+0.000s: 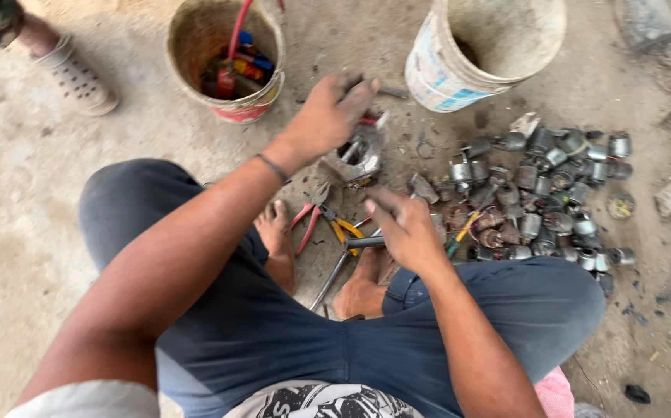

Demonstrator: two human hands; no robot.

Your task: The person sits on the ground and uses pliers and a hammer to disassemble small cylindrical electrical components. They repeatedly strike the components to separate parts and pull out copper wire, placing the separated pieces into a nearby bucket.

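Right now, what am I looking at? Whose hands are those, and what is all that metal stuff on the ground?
This is one picture, taken by a camera on a person's head, looking down. So you see that person's own arms, knees and bare feet; they are sitting low on a dusty concrete floor.

The left hand reaches forward and pinches a small dark tool above a shiny metal part. The picture is blurry, so I cannot tell just what the tool is. The right hand grips a dark bar.

Between the feet lie red pliers and yellow pliers. To the right sits a pile of small metal cylinders. At the top stand two buckets: one with tools in it, and a white one whose inside looks bare. At the top left is another person's sandal.
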